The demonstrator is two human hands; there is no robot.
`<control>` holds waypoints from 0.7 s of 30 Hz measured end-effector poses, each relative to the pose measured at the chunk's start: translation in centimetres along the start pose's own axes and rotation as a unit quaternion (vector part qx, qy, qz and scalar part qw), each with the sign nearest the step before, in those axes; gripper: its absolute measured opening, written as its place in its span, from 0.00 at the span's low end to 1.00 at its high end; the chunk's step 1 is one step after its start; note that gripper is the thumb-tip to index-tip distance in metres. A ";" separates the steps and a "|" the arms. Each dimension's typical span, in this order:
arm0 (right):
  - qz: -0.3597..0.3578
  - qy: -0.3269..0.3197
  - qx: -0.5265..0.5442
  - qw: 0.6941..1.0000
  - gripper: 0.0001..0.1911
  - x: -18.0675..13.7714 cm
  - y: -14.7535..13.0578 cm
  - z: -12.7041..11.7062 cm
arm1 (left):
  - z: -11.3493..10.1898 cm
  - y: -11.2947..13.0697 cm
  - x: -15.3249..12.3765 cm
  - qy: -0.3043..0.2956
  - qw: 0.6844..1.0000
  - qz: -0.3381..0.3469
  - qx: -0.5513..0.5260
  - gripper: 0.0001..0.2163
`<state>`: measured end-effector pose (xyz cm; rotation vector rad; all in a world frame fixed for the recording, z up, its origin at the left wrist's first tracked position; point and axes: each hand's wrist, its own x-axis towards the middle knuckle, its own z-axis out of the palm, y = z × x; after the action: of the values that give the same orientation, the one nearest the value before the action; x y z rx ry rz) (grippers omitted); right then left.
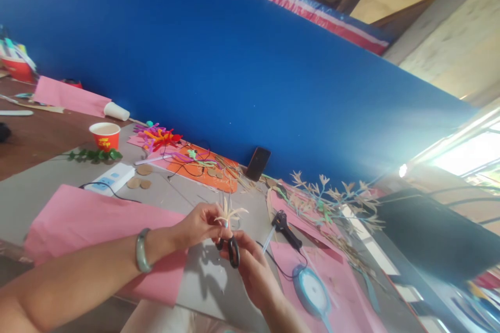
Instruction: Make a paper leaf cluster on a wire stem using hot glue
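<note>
My left hand (207,225), with a jade-coloured bangle (143,251) on its wrist, is closed in a pinch on a small pale flower (230,213) with thin, spread petals. Close below it, my right hand (252,268) is closed around black-handled scissors (234,252). The blades point up behind the flower and are partly hidden by it. Both hands nearly touch above the grey tabletop (205,281). To their right lies a black glue gun (287,230) with its cord.
Pink paper (105,218) covers the left front, with a power strip (111,179) behind it. A paper cup (105,138), a phone (258,163) against the blue panel (219,62), a ribbon roll (311,291) and branches of pale flowers (328,195) stand or lie around.
</note>
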<state>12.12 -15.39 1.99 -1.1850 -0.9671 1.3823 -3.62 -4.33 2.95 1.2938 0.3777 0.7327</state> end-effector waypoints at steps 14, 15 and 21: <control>-0.061 0.026 -0.125 0.990 0.08 0.4 0.6 1.3 | 0.1 -0.1 -0.4 -0.055 0.991 0.100 0.062 0.11; -0.087 0.058 -0.148 0.983 0.10 0.4 0.6 1.3 | 0.1 0.0 -0.5 -0.057 0.992 0.099 0.057 0.10; -0.115 0.066 -0.264 0.955 0.09 0.3 0.1 1.1 | 0.4 -0.1 -0.7 -0.065 0.994 0.081 0.024 0.10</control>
<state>11.06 -15.05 2.00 -1.4772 -1.3799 0.8674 -3.84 -5.04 2.85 1.4220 0.1877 0.7753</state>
